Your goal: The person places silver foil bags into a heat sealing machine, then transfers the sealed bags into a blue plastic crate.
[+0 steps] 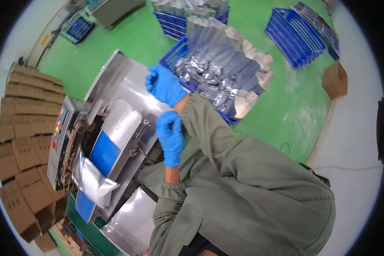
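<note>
Both hands wear blue gloves. My right hand (168, 87) is above the steel worktable (130, 79), beside the blue crate, its fingers curled in and no object showing. Closer to my body, my left hand (170, 138) is also curled, with nothing visible in it, near the edge of the sealing machine (64, 143). A silver foil pouch (94, 181) lies on the machine's blue conveyor belt (104, 153), its top edge along the sealing side. Next to my right forearm, a blue crate (175, 55) lined with silver sheeting holds several shiny foil pouches (213, 77).
Stacked cardboard boxes (25, 149) line the left side. Another lined blue crate (170, 25) stands behind the near one. More blue crates (292, 38) and an open carton (335, 81) sit at the right on the green floor (260, 123). A green bin (79, 222) is below the conveyor.
</note>
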`<state>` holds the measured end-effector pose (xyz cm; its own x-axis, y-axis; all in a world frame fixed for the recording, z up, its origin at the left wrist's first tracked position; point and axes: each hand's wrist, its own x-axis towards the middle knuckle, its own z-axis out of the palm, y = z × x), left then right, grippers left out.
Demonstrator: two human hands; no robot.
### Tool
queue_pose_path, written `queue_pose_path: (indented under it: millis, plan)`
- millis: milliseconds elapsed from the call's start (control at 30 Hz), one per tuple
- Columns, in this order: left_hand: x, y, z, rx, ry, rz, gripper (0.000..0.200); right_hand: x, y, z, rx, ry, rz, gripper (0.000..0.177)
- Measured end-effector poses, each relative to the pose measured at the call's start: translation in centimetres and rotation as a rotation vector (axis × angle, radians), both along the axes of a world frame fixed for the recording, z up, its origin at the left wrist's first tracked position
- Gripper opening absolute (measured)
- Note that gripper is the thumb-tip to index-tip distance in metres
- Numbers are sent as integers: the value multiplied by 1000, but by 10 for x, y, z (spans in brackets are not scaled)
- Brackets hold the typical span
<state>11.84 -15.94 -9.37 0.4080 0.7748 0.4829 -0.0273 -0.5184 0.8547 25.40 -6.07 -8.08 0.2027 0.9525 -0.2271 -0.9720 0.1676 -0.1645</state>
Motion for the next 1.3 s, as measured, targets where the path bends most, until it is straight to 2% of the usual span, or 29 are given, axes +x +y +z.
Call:
queue_pose_path:
  millis: [33,100,133,233,300,333,367,400,433,500,533,567,600,667,733,800,833,867,933,967,1033,1067,1100,1133,1167,1200,1267,1300]
  plan:
    - [4,4,-9,-169,-70,-3,7,1,-5,-2,20,7,-14,20]
    - [11,15,-22,-217,-79,-7,5,8,-14,-5,-34,2,-81,18]
    - [21,15,-30,-101,-17,62,6,12,-16,-5,-50,26,-99,20]
    - [40,5,-41,-137,14,9,6,35,-24,-26,-23,-18,-123,20]
    - [40,4,-36,-102,51,-4,13,63,-47,-44,-160,-599,-186,23]
    - [33,5,-25,-222,53,33,19,81,-77,-31,-243,-1107,-174,31]
    - [23,5,-12,-344,53,73,26,99,-112,-8,-625,-1743,-44,35]
    - [7,6,13,-454,36,5,38,117,-142,-2,-818,-2059,80,34]
    - [-9,10,27,-615,-57,-48,48,146,-174,-39,-859,-2303,-166,34]
    - [-46,18,44,-708,47,-50,38,203,-228,-91,-1211,-2532,131,31]
    - [-53,25,36,-713,31,-35,38,211,-246,-95,-1276,-2520,345,28]
    - [-62,31,24,-617,101,29,24,213,-263,-100,-1344,-2482,562,26]
    - [-64,33,16,-521,170,92,14,226,-273,-117,-1335,-2494,569,26]
    - [-64,32,18,-580,144,93,14,250,-269,-143,-1226,-2354,572,25]
    - [-71,27,16,-634,105,72,20,228,-257,-122,-1108,-2414,491,25]
    - [-83,33,5,-592,284,39,21,211,-222,-66,-946,-2502,404,25]
    - [-91,35,-3,-566,408,1,21,190,-212,-34,-682,-2499,357,27]
    - [-89,31,2,-573,400,25,21,170,-205,1,-431,-2475,311,30]
    - [-74,29,18,-98,590,-179,34,122,-181,61,-352,-2470,268,28]
    - [-67,33,10,-49,609,-283,50,101,-172,92,-234,-2477,244,32]
    - [-50,30,24,-58,586,-279,47,64,-159,159,-78,-2501,207,36]
    - [-49,35,24,-35,565,-253,47,38,-158,194,-184,-2370,231,32]
    - [-44,45,23,-173,444,-194,47,25,-153,217,-267,-2227,270,28]
    - [-43,54,30,-305,317,-134,48,19,-146,230,-216,-2246,265,28]
    - [-46,63,39,-289,299,-91,48,17,-138,242,-222,-2136,107,28]
    - [-49,70,57,-314,-98,-95,48,15,-128,252,-221,-2015,-36,27]
    - [-68,89,94,-235,-570,-59,40,5,-107,265,-56,-2027,-89,26]
    - [-79,91,107,-210,-577,-28,40,4,-94,272,52,-2016,-152,26]
